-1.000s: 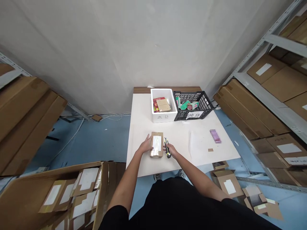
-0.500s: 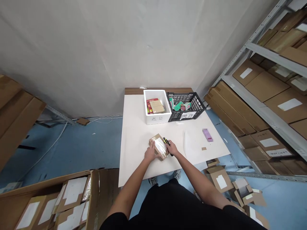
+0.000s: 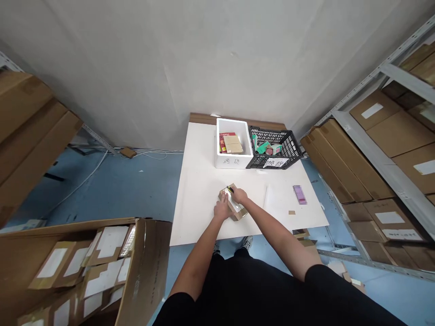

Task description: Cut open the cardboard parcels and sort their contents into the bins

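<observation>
Since the earlier frame, the right hand (image 3: 239,195) with the black-and-yellow plastic cutter (image 3: 230,189) has moved from the right long edge of the small brown cardboard box (image 3: 237,208) toward its upper end. In the head view, this box lies just below the centre of the frame, on the white-topped table (image 3: 199,190). Its long axis slants from upper left to lower right, and most of it extends below the right grip, which is nearer the upper end. The right fingers are closed around the cutter, forearm coming from lower right. The left hand (image 3: 222,208) rests on the box's left side, fingers extended; whether it pinches, I cannot tell.
</observation>
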{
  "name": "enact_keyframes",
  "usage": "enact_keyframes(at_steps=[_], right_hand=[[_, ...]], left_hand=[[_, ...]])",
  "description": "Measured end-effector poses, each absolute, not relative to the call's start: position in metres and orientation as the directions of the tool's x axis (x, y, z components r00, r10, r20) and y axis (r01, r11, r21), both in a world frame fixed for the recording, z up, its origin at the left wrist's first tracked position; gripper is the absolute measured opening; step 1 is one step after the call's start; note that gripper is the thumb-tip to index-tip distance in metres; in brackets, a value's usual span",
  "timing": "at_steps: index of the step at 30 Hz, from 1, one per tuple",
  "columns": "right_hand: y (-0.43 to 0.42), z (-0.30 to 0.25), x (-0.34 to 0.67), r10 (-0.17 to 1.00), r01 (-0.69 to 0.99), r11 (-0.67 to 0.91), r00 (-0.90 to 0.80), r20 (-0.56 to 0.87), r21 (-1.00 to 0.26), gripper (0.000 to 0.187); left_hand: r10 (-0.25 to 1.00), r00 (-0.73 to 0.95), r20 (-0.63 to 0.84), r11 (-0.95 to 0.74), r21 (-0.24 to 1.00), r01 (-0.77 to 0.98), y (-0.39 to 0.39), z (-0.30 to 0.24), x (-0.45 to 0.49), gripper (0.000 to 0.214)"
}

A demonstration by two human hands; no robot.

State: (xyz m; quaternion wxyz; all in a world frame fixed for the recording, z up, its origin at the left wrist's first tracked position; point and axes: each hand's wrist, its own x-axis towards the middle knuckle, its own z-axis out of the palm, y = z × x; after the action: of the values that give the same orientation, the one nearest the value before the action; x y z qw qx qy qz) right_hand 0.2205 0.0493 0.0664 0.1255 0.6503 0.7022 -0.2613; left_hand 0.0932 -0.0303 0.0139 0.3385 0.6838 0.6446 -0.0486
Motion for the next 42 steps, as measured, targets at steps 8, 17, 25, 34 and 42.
enact_keyframes(at_steps=[8, 17, 25, 34, 42], right_hand=[[0.03, 0.052, 0.246, 0.837, 0.928, -0.179, -0.03, -0.546, -0.327, 0.022], [-0.088, 0.038, 0.33, 0.838, 0.878, -0.305, 0.063, -0.542, -0.37, 0.019], [-0.144, 0.041, 0.398, 0.836, 0.825, -0.446, 0.247, -0.489, -0.348, 0.03], [-0.034, 0.015, 0.408, 0.768, 0.58, -0.637, 0.426, -0.477, -0.508, 0.076], [-0.012, 0.002, 0.478, 0.796, 0.372, -0.605, 0.259, -0.547, -0.704, 0.028]], left_hand=[[0.861, 0.173, -0.478, 0.049, 0.416, 0.908, -0.036, 0.008, 0.096, 0.129], [0.881, 0.16, -0.444, 0.044, 0.415, 0.909, -0.036, 0.007, 0.096, 0.13], [0.93, 0.084, -0.357, 0.074, 0.407, 0.91, -0.045, 0.009, 0.129, 0.123], [0.896, 0.028, -0.443, 0.076, 0.214, 0.974, -0.089, 0.012, 0.236, 0.091], [0.864, 0.237, -0.445, -0.14, 0.239, 0.961, -0.026, 0.033, 0.247, 0.07]])
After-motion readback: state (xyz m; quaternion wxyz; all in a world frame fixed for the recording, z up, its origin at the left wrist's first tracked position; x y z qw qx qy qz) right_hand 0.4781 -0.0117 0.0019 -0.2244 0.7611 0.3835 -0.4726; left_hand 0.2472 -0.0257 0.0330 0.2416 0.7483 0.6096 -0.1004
